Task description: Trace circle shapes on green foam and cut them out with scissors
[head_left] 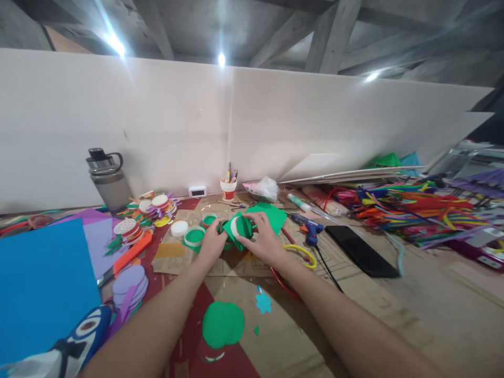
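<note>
In the middle of the table, my right hand (264,237) is closed around a green craft sheet with a white ring (238,231), its thumb and fingers on the right side of it. My left hand (213,240) pinches at its left edge, the fingertips partly hidden. Left of my left hand sit two white-rimmed lids with green discs (194,237) and a plain white lid (179,228). Behind my right hand lies another green sheet (271,212). Green cut-out circles (223,324) lie nearer me, beside a light-blue flower shape (263,302).
Right of my hands are a blue glue gun (312,231), a yellow ring (309,256) and a black phone (360,251). Colourful pipe cleaners (417,210) pile up farther right. On the left are a bottle (108,181), an orange cutter (132,253), purple discs (129,286) and a blue sheet (43,289).
</note>
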`<state>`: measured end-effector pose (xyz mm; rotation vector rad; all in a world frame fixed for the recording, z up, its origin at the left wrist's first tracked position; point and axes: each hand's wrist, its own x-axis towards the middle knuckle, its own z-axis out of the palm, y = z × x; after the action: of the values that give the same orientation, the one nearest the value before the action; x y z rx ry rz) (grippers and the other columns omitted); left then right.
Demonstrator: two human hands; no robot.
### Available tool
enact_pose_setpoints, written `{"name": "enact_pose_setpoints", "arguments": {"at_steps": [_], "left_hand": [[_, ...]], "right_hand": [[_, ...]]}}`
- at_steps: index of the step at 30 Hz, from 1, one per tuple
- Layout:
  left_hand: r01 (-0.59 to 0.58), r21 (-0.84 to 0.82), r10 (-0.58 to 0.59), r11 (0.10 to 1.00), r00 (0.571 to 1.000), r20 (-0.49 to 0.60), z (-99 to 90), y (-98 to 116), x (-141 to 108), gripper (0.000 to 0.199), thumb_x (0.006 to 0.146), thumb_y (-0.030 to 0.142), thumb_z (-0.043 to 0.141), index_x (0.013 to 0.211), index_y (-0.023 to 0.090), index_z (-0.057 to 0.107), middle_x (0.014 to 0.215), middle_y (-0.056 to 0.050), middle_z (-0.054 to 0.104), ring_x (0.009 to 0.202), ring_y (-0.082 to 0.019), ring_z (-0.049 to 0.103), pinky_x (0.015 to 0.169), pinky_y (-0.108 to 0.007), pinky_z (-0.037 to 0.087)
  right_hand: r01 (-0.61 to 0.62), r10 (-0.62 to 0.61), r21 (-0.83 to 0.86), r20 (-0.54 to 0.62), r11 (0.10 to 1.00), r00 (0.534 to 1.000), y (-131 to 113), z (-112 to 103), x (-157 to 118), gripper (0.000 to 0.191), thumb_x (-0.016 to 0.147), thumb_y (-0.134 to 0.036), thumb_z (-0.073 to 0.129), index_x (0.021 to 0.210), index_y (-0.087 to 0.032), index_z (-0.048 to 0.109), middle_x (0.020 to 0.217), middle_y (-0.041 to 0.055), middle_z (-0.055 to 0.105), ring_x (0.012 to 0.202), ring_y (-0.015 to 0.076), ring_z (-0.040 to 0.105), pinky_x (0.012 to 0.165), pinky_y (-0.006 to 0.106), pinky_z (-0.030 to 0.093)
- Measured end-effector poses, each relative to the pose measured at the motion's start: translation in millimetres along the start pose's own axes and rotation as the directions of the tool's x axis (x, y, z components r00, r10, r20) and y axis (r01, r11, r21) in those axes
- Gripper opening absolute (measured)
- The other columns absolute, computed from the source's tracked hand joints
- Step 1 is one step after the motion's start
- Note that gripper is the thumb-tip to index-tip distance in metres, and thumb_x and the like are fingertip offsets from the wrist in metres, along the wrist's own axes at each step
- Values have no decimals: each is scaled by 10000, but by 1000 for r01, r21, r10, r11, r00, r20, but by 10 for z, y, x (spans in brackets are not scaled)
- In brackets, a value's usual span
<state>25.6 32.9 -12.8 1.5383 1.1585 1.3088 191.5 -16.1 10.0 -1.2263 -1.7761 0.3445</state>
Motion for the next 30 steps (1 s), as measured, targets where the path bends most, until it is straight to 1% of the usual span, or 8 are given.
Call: {"name": "enact_pose_setpoints", "arguments": {"at_steps": [3, 8, 13, 18, 21, 24, 28, 30], "left_hand": [[3, -40, 0, 999, 999, 54, -19, -57, 23, 281, 780, 314, 552, 1009, 193, 660, 986, -54, 717, 906, -220, 667, 798, -343, 540], [-3, -26, 3, 1000, 1000, 24, -29, -96, 47, 326, 830, 451, 510, 969, 197, 662, 964, -46, 707, 935, -224, 651, 855, -348, 511], [-13, 76, 16, 997, 999, -35, -54, -21, 35, 285, 790, 438, 575, 914, 201, 671, 942, -49, 699, 938, -253, 626, 899, -387, 467], [-25, 158, 46, 987, 991, -128, -85, 40, -2, 254, 808, 431, 545, 871, 206, 645, 936, -55, 675, 955, -265, 592, 950, -405, 412], [-29, 165, 51, 986, 990, -131, -91, 34, 5, 255, 817, 419, 528, 896, 202, 636, 935, -58, 667, 928, -262, 591, 925, -407, 422], [-32, 156, 51, 987, 992, -116, -95, 14, 32, 246, 794, 392, 562, 928, 204, 648, 982, -64, 675, 974, -266, 593, 953, -414, 412], [-23, 107, 30, 994, 997, -66, -85, -16, 61, 276, 765, 408, 605, 942, 206, 667, 999, -63, 690, 1001, -261, 608, 940, -402, 441], [-8, 61, 10, 998, 999, -35, -72, -30, 65, 309, 774, 439, 593, 962, 205, 669, 983, -57, 700, 958, -249, 628, 878, -382, 482]], "right_hand": [[-14, 14, 36, -12, 999, 1000, 27, 13, 3, 466, 767, -326, 698, 1182, -202, 528, 1177, 101, 468, 1096, 231, 539, 936, 406, 495], [-11, 12, 23, -17, 1000, 1000, 30, 52, -3, 521, 730, -305, 721, 1203, -213, 524, 1175, 95, 471, 1116, 232, 532, 957, 406, 487], [-97, 95, -11, -119, 995, 988, 64, 9, 42, 475, 747, -348, 684, 1176, -204, 539, 1167, 103, 482, 1090, 237, 549, 940, 416, 489], [-275, 232, -57, -390, 960, 891, 201, -279, 188, 524, 760, -387, 639, 1225, -194, 493, 1229, 125, 453, 1138, 255, 523, 1003, 426, 428], [-340, 302, -13, -426, 940, 853, 244, -382, 233, 512, 778, -393, 617, 1223, -175, 484, 1243, 146, 439, 1137, 252, 522, 1016, 409, 417], [-297, 282, 14, -365, 955, 887, 165, -325, 213, 474, 778, -385, 619, 1193, -188, 500, 1212, 128, 470, 1133, 248, 521, 1000, 408, 432], [-54, 50, -13, -213, 998, 976, -29, -114, 110, 491, 781, -351, 649, 1223, -205, 493, 1200, 105, 469, 1154, 230, 505, 1016, 394, 437], [33, -39, -52, -120, 998, 992, -81, -25, 54, 526, 759, -332, 688, 1238, -227, 496, 1212, 102, 456, 1185, 243, 484, 1044, 413, 420]]}}
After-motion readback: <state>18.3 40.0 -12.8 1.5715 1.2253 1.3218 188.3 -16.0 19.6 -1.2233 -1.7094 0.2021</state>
